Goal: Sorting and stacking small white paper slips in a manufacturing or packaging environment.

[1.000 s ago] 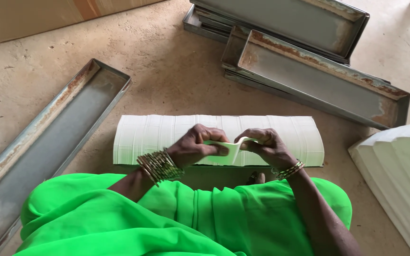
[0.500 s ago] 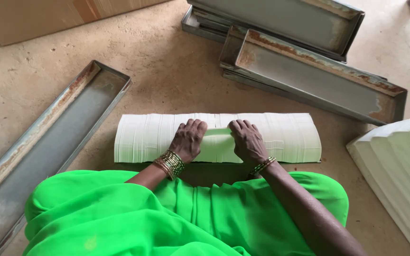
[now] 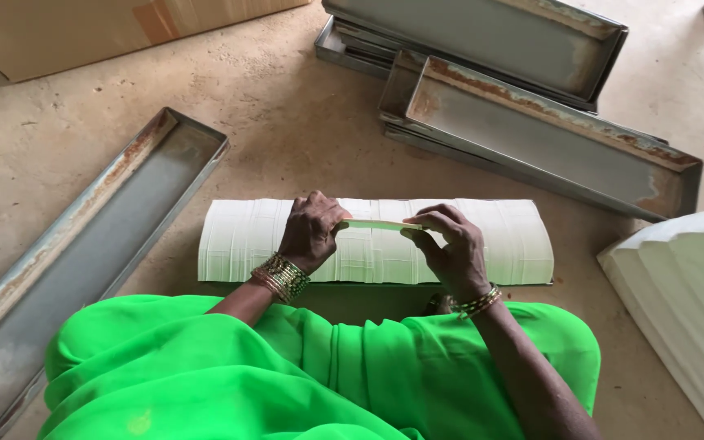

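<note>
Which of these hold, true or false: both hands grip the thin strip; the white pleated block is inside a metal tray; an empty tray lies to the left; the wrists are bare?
1. Both hands hold the thin strip: true; left hand and right hand pinch its ends.
2. The white pleated block sits inside a tray: false; it lies on the floor.
3. An empty metal tray lies to the left: true.
4. The wrists are bare: false; both wear bangles.

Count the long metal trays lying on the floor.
At least 4: one tray alone at the left, one upper right of the white block, one at the top, and another's edge beneath it. More may be hidden in those stacks.
</note>
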